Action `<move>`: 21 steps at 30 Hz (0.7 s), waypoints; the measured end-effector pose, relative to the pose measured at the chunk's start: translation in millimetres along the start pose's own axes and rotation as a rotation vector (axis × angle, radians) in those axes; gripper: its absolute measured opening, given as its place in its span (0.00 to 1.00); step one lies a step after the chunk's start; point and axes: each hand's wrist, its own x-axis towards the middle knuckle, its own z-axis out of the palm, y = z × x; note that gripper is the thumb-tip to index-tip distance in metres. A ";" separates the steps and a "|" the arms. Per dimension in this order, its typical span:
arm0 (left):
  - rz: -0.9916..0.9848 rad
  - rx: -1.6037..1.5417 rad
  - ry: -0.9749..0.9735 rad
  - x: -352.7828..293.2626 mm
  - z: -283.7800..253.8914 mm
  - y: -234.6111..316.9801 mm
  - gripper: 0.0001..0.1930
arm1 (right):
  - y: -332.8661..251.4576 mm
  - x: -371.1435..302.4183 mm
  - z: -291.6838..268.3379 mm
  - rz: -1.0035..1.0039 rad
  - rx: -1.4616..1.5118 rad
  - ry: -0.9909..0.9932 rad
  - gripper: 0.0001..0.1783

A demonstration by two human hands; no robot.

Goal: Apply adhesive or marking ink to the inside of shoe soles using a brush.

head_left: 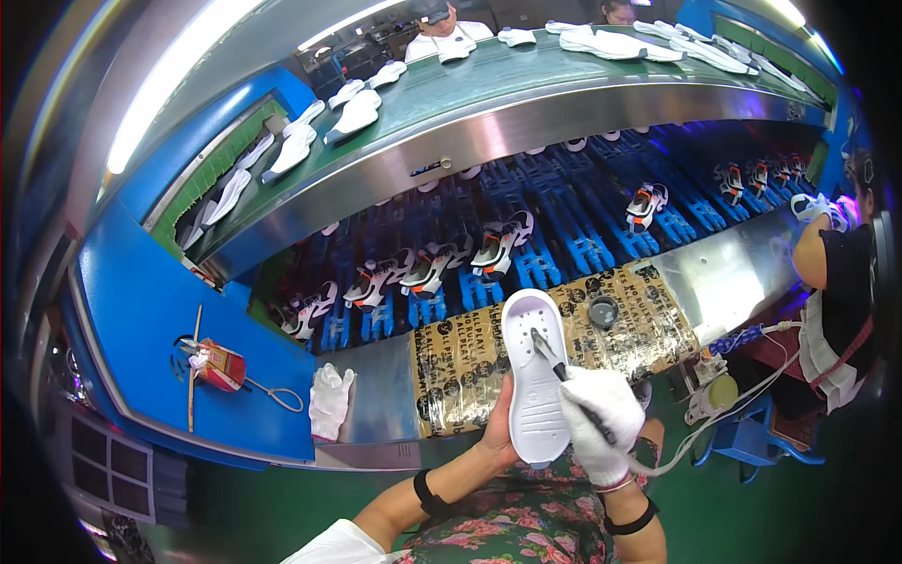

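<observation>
A white shoe sole stands almost upright in front of me, its hollow inner face toward me with small holes in the upper part. My bare left hand grips its lower left edge. In a white knitted glove, my right hand is closed round a slim brush with a dark handle. The brush tip touches the sole's inner face among the holes. A pale hose runs from beside my right hand toward the right. Below the sole lies my flowered apron.
Behind the sole, a metal ledge carries brown printed paper and a small dark round dish. Shoe uppers ride a blue-slatted conveyor; white soles lie on the green belt above. A spare glove and red can lie left. A co-worker sits right.
</observation>
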 end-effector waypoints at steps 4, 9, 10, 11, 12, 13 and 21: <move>0.036 -0.022 -0.221 12.0 19.7 3.2 0.42 | -1.8 -8.6 3.1 -0.133 0.010 -0.137 0.14; 0.034 -0.047 -0.241 14.8 22.5 5.8 0.45 | 4.5 -7.2 -4.8 0.084 0.115 0.031 0.10; 0.027 -0.107 -0.238 16.1 22.9 5.7 0.44 | 3.3 -6.4 -4.5 -0.011 0.039 0.010 0.11; 0.019 -0.167 -0.236 16.9 24.9 6.6 0.43 | 1.2 -5.4 -4.9 -0.106 -0.036 -0.010 0.13; 0.022 -0.057 -0.254 17.2 28.7 8.2 0.44 | -2.0 -6.7 -10.9 -0.154 -0.070 -0.168 0.15; 0.022 -0.056 -0.257 18.7 28.7 9.0 0.44 | -2.3 -10.3 -7.9 -0.196 -0.067 -0.223 0.15; 0.021 -0.135 -0.268 23.1 35.2 18.5 0.45 | -5.1 -7.4 -5.2 -0.103 0.010 -0.038 0.11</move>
